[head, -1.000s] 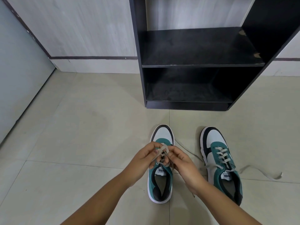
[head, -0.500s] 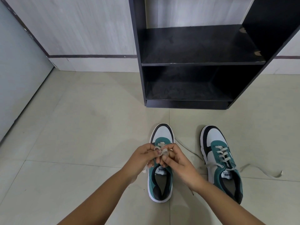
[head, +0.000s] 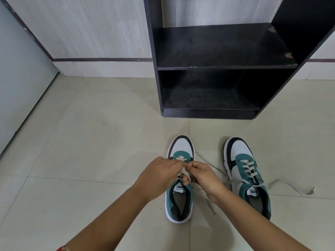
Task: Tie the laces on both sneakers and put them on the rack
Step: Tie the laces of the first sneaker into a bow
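Observation:
Two teal, white and black sneakers stand on the tiled floor, toes toward the black rack point(head: 226, 67). Over the left sneaker point(head: 179, 205), my left hand point(head: 159, 176) and my right hand point(head: 203, 175) meet above its tongue. Both pinch the beige laces point(head: 182, 173) of that shoe, which cross between the fingers. The right sneaker point(head: 248, 176) sits apart to the right. Its loose lace point(head: 291, 187) trails over the floor to the right. Both rack shelves hold nothing.
The rack stands against a pale wall point(head: 90, 29) straight ahead of the shoes. A grey door or panel point(head: 20, 84) runs along the left. Beige floor tiles point(head: 81, 142) spread to the left of the shoes.
Both hands have stayed over the left sneaker and worked the lace; they closed together, then the lace ends now cross lower between the fingers. The right sneaker has not moved.

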`<move>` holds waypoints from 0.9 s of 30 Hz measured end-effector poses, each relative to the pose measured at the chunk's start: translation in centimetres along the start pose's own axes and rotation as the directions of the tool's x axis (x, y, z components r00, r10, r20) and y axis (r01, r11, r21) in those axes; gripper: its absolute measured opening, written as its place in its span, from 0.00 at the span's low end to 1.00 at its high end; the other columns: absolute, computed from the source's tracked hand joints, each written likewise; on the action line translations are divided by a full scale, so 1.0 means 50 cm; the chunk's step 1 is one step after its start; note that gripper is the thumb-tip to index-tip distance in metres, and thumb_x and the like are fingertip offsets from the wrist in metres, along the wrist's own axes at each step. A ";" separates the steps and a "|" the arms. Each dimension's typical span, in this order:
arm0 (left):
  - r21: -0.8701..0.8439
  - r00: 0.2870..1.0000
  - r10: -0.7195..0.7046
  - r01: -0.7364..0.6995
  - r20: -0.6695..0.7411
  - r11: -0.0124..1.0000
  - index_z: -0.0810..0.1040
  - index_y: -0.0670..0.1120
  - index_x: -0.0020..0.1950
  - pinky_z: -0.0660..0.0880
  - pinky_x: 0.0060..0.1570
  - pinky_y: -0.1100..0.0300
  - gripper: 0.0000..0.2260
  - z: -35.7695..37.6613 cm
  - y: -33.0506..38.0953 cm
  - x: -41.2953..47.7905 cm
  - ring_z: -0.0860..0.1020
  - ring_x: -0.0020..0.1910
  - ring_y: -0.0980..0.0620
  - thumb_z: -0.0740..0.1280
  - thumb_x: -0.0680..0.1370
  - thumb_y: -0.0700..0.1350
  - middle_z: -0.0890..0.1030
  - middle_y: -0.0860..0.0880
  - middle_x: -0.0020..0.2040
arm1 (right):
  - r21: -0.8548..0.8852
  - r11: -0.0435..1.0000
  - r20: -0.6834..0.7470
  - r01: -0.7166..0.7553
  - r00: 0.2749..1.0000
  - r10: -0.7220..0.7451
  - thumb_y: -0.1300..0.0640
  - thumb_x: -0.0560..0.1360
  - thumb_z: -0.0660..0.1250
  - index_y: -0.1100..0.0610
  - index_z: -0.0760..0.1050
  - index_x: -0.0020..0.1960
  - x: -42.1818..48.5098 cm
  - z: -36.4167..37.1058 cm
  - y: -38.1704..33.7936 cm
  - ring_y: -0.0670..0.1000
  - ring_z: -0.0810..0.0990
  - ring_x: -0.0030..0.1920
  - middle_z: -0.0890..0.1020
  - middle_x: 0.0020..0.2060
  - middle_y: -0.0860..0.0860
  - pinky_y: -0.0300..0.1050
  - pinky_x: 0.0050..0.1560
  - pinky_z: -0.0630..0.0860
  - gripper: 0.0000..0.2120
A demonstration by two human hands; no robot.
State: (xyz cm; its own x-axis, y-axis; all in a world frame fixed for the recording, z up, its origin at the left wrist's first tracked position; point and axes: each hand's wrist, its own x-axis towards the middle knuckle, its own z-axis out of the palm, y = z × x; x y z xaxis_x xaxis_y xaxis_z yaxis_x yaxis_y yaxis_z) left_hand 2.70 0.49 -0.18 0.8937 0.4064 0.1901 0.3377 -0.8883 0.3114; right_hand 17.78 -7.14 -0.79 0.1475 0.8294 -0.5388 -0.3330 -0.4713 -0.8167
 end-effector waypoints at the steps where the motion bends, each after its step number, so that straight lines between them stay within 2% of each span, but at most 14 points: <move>1: 0.052 0.999 0.042 -0.044 0.021 0.998 0.77 0.48 0.47 0.71 0.36 0.63 0.05 -0.002 0.000 0.001 0.77 0.34 0.53 0.64 0.72 0.42 0.83 0.52 0.40 | 0.006 1.000 0.001 -0.007 1.000 0.007 0.64 0.78 0.59 0.64 0.76 0.41 0.000 0.002 -0.001 0.46 0.76 0.23 0.79 0.22 0.51 0.35 0.30 0.76 0.10; 3: 0.121 0.996 0.084 -0.087 0.025 0.989 0.76 0.48 0.45 0.70 0.33 0.63 0.07 -0.004 0.001 0.005 0.75 0.30 0.53 0.70 0.69 0.40 0.81 0.52 0.35 | 0.020 1.000 -0.008 -0.003 1.000 0.003 0.64 0.78 0.59 0.64 0.75 0.44 -0.003 0.005 -0.002 0.46 0.76 0.23 0.79 0.23 0.51 0.36 0.30 0.77 0.08; 5: 0.121 0.998 0.052 -0.055 0.029 0.991 0.70 0.47 0.42 0.66 0.32 0.63 0.12 -0.007 0.007 0.009 0.74 0.29 0.51 0.72 0.66 0.38 0.79 0.50 0.33 | 0.078 0.997 -0.029 0.016 0.999 -0.013 0.61 0.79 0.58 0.62 0.74 0.45 -0.004 0.007 0.003 0.48 0.76 0.24 0.80 0.25 0.53 0.38 0.33 0.78 0.08; 7: -0.099 0.984 -0.169 0.173 0.055 0.980 0.69 0.45 0.42 0.66 0.33 0.60 0.09 -0.011 0.012 0.014 0.75 0.33 0.47 0.68 0.70 0.37 0.79 0.48 0.36 | 0.101 0.994 -0.034 0.035 0.999 -0.032 0.57 0.80 0.56 0.61 0.73 0.44 -0.008 0.008 0.009 0.50 0.77 0.27 0.80 0.28 0.55 0.39 0.36 0.79 0.11; 8: -0.269 0.925 -0.344 0.377 0.164 0.886 0.70 0.45 0.42 0.69 0.34 0.57 0.06 -0.013 0.014 0.016 0.77 0.37 0.47 0.67 0.71 0.38 0.80 0.48 0.39 | 0.097 0.994 -0.037 0.048 0.998 -0.045 0.56 0.81 0.55 0.61 0.72 0.40 -0.011 0.009 0.010 0.50 0.77 0.28 0.80 0.28 0.55 0.38 0.36 0.78 0.14; 9: -0.420 0.839 -0.468 0.544 0.277 0.726 0.71 0.45 0.40 0.72 0.37 0.54 0.06 -0.015 0.013 0.020 0.78 0.39 0.47 0.68 0.71 0.39 0.81 0.47 0.40 | 0.079 0.994 -0.043 0.071 0.997 -0.067 0.55 0.81 0.55 0.60 0.70 0.36 -0.014 0.009 0.012 0.50 0.77 0.28 0.79 0.28 0.56 0.37 0.36 0.78 0.16; 11: -0.586 0.696 -0.567 0.701 0.440 0.407 0.71 0.47 0.34 0.71 0.35 0.57 0.11 -0.016 0.002 0.027 0.76 0.34 0.52 0.72 0.69 0.38 0.79 0.48 0.35 | -0.005 0.988 -0.053 0.154 0.987 -0.154 0.54 0.80 0.56 0.58 0.68 0.31 -0.021 0.012 0.018 0.50 0.75 0.30 0.77 0.28 0.55 0.35 0.37 0.75 0.19; 12: -0.616 0.652 -0.570 0.731 0.501 0.295 0.70 0.46 0.32 0.68 0.32 0.60 0.13 -0.023 -0.001 0.029 0.73 0.31 0.54 0.73 0.68 0.37 0.76 0.49 0.31 | -0.094 0.973 -0.052 0.212 0.975 -0.218 0.51 0.79 0.58 0.57 0.69 0.30 -0.026 0.012 0.021 0.49 0.74 0.32 0.76 0.29 0.54 0.36 0.39 0.73 0.20; 15: -0.637 0.579 -0.531 0.765 0.619 0.092 0.71 0.45 0.31 0.63 0.29 0.62 0.12 -0.037 -0.006 0.028 0.68 0.28 0.54 0.74 0.64 0.39 0.73 0.49 0.29 | -0.408 0.851 0.015 0.331 0.934 -0.356 0.46 0.73 0.66 0.53 0.73 0.31 -0.032 0.005 0.033 0.42 0.76 0.43 0.77 0.41 0.49 0.31 0.47 0.69 0.15; 17: -0.633 0.564 -0.519 0.772 0.643 0.054 0.72 0.45 0.32 0.64 0.30 0.62 0.10 -0.037 -0.007 0.024 0.68 0.29 0.53 0.73 0.66 0.38 0.74 0.46 0.32 | -0.494 0.800 0.046 0.340 0.929 -0.367 0.50 0.72 0.69 0.52 0.72 0.32 -0.029 0.000 0.042 0.41 0.75 0.53 0.76 0.47 0.46 0.28 0.52 0.67 0.12; 20: -0.638 0.550 -0.528 0.770 0.647 0.019 0.73 0.45 0.33 0.65 0.32 0.61 0.10 -0.032 -0.010 0.019 0.69 0.29 0.53 0.73 0.69 0.39 0.76 0.42 0.36 | -0.550 0.760 0.047 0.346 0.922 -0.385 0.53 0.71 0.69 0.46 0.67 0.30 -0.025 0.000 0.047 0.45 0.73 0.58 0.75 0.49 0.42 0.28 0.55 0.65 0.14; 23: -0.663 0.539 -0.546 0.747 0.641 -0.041 0.74 0.46 0.33 0.70 0.39 0.58 0.10 -0.030 -0.015 0.011 0.75 0.34 0.50 0.73 0.70 0.44 0.80 0.44 0.35 | -0.501 0.802 0.006 0.326 0.928 -0.373 0.55 0.71 0.67 0.47 0.67 0.28 -0.027 0.000 0.043 0.45 0.72 0.58 0.76 0.50 0.44 0.27 0.56 0.65 0.15; 25: -0.665 0.500 -0.607 0.744 0.618 -0.066 0.74 0.45 0.36 0.73 0.50 0.55 0.09 -0.025 -0.023 0.001 0.81 0.46 0.46 0.71 0.72 0.46 0.85 0.45 0.44 | -0.380 0.881 -0.067 0.280 0.942 -0.328 0.60 0.71 0.66 0.48 0.71 0.25 -0.033 -0.003 0.038 0.44 0.74 0.52 0.76 0.51 0.49 0.31 0.51 0.68 0.18; 27: -0.678 0.442 -0.666 0.723 0.600 -0.131 0.74 0.45 0.38 0.73 0.49 0.56 0.08 -0.020 -0.035 -0.013 0.81 0.49 0.48 0.70 0.73 0.45 0.85 0.46 0.52 | -0.245 0.944 -0.145 0.220 0.954 -0.261 0.66 0.73 0.63 0.48 0.75 0.25 -0.042 -0.008 0.036 0.41 0.74 0.42 0.76 0.50 0.52 0.32 0.44 0.69 0.21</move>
State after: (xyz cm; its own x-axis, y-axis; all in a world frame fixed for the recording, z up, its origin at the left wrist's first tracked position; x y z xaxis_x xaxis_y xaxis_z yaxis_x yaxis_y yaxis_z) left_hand 1.23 2.00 0.07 0.3477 0.6430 -0.6824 0.4019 0.5553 0.7281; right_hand 17.23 -9.85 -1.24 0.3629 0.8709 -0.3315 -0.0533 -0.3358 -0.9404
